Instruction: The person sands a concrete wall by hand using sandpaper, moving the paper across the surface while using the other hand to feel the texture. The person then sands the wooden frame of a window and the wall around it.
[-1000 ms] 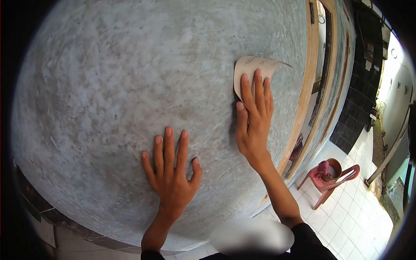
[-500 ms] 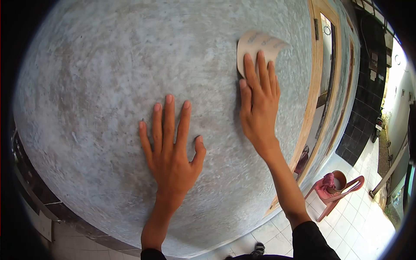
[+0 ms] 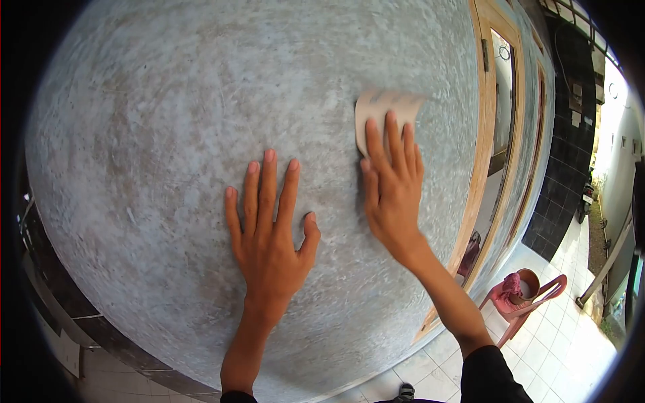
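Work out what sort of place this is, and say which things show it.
Probably a porch or walkway outside a house: there is a mottled grey plaster wall, a pale wooden door or window frame, and white square floor tiles.

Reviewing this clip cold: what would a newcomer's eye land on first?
Probably the mottled grey wall, which fills most of the view, with the left hand spread on it near the middle. Up and to the right, the right hand holds a curling tan sheet against it. At lower right, a pink chair bearing a bucket stands out against white tiles.
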`<state>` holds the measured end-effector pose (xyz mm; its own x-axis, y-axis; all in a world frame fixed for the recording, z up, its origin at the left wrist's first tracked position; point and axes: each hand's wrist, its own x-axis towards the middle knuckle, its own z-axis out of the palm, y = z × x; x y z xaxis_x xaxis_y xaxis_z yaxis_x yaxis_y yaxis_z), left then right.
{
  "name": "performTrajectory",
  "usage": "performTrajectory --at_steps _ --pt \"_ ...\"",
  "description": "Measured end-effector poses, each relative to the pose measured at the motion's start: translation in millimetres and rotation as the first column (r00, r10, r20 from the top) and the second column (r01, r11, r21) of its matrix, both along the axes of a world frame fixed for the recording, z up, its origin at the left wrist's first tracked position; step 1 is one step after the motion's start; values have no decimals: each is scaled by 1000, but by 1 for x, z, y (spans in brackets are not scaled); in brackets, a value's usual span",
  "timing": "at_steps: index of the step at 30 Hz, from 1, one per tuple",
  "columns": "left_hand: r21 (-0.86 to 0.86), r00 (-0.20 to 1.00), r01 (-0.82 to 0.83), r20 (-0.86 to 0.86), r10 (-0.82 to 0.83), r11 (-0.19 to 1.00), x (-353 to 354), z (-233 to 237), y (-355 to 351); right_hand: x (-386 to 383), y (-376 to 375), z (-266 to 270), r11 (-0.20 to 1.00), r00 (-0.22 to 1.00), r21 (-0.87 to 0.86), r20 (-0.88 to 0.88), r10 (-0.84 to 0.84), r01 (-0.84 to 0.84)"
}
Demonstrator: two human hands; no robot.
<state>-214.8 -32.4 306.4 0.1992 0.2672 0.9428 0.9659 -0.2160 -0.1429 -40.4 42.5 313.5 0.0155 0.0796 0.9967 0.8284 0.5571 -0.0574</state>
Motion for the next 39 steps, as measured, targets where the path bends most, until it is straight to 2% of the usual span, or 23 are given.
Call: performTrajectory --at_steps 2,4,6,8,9,10,12,13,14,16,19,22,24,26,29,32,35,36,38,39 --pt "-1 1000 7 1 -7 1000 -2 0 -1 -13 -15 -53 991 986 -123 165 -30 51" --pt "10 1000 15 -5 -15 1000 -2 3 0 -10 -16 -44 995 978 -84 207 -31 49" --pt "5 1000 -6 -19 6 1000 -2 2 -1 2 -5 -1 999 988 -23 151 -23 27" --pt "21 1000 -10 -16 10 1000 0 3 1 19 22 53 985 1000 172 14 24 -26" --pt "46 1000 -21 -6 22 999 1 4 2 31 31 72 980 1000 199 -30 5 1" --pt "43 1000 -20 -8 20 999 2 4 2 34 32 71 980 999 197 -32 3 3" --pt "40 1000 -14 9 14 999 4 6 0 37 37 70 990 985 137 -171 37 -14" --pt "43 1000 -14 10 13 999 4 6 -1 22 26 51 994 987 104 -159 -19 36" --pt "34 1000 -13 8 13 999 4 6 -2 7 15 30 996 996 75 -81 -32 38" --pt "36 1000 -9 6 8 999 4 7 -3 -5 -5 -1 999 982 32 184 -38 32" --pt "28 1000 -8 -6 8 1000 3 7 -2 27 6 21 999 970 47 241 -19 8" --pt "33 1000 3 -1 -3 999 3 6 -2 78 52 66 984 994 177 -104 -15 34" --pt "37 1000 -8 -2 8 999 4 8 -1 86 59 74 988 978 153 -205 28 4" --pt "40 1000 0 0 0 999 4 11 1 60 46 58 992 989 116 -147 -24 42" --pt "44 1000 13 12 -13 999 10 19 3 15 -3 16 1000 968 21 251 8 -13" --pt "74 1000 12 12 -13 997 10 23 6 32 5 14 999 942 43 334 4 -19" --pt "76 1000 17 6 -17 997 7 21 6 86 55 42 986 999 163 -46 -23 30" --pt "70 1000 18 5 -18 997 6 20 6 105 70 47 986 986 164 -163 25 2" --pt "73 1000 18 5 -19 997 6 19 6 105 73 52 993 969 108 -245 -8 36" --pt "81 1000 20 3 -20 996 7 19 7 91 64 48 994 982 104 -191 -13 33"
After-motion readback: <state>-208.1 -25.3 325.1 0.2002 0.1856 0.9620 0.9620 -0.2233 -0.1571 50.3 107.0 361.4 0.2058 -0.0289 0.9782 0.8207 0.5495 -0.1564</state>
